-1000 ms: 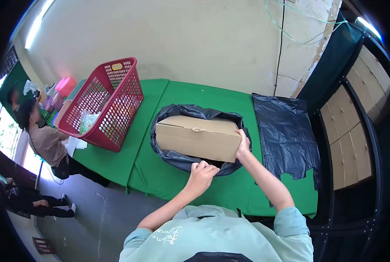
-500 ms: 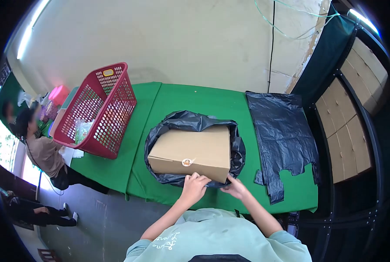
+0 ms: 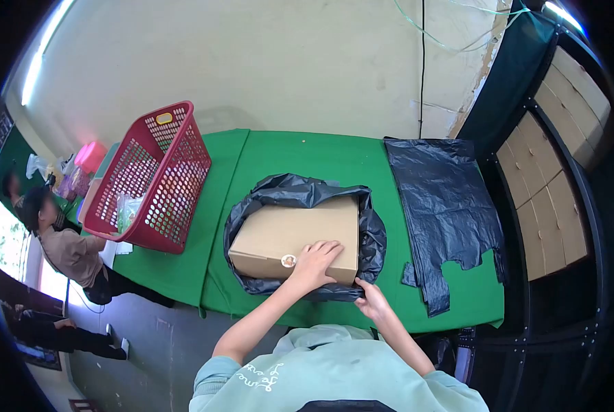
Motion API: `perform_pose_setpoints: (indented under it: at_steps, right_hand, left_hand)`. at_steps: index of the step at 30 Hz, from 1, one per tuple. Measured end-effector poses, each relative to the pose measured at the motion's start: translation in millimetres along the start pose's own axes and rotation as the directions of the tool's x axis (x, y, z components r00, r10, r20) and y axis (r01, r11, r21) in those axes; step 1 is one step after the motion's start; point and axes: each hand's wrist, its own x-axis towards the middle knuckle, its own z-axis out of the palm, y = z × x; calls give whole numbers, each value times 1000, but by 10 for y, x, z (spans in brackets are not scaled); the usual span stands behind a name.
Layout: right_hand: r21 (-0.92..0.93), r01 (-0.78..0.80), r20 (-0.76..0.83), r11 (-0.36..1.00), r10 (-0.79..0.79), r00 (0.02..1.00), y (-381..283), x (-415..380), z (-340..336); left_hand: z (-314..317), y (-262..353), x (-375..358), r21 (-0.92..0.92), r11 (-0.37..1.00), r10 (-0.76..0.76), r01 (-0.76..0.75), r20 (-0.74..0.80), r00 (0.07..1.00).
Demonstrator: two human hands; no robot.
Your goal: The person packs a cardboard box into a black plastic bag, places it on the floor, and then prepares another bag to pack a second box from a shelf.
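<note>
One cardboard box [image 3: 290, 237] sits inside one opened black bag [image 3: 300, 192] near the table's [image 3: 300, 154] front edge. Left of it stands one red basket [image 3: 149, 178]. The left hand [image 3: 315, 261] lies flat, fingers spread, on the box. The right hand [image 3: 369, 299] pinches the bag's rim. One flat black bag [image 3: 444, 206] lies toward the right edge.

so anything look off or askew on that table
Mostly the red basket: it is tipped up at a steep slant at the table's left end, not flat on its base. The box sits slightly skewed in the black bag, left hand on it. Nothing looks spilled or damaged.
</note>
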Motion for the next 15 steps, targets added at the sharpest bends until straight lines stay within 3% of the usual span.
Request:
perform_pose_setpoints:
  at_steps: [4, 7, 10, 15]
  right_hand:
    - [1, 41, 87, 999, -41, 995, 4, -153, 66]
    - [-98, 61, -77, 993, -69, 995, -70, -426, 235]
    - [-194, 167, 35, 967, -164, 986, -102, -546, 253]
    - [-603, 372, 177, 705, -337, 925, -69, -501, 36]
  left_hand:
    - [229, 68, 94, 68, 996, -64, 59, 68, 996]
    - [247, 63, 242, 123, 988, -111, 97, 117, 987]
    - [309, 64, 279, 187, 978, -118, 95, 119, 986]
    - [944, -50, -6, 249, 968, -46, 39, 23, 999]
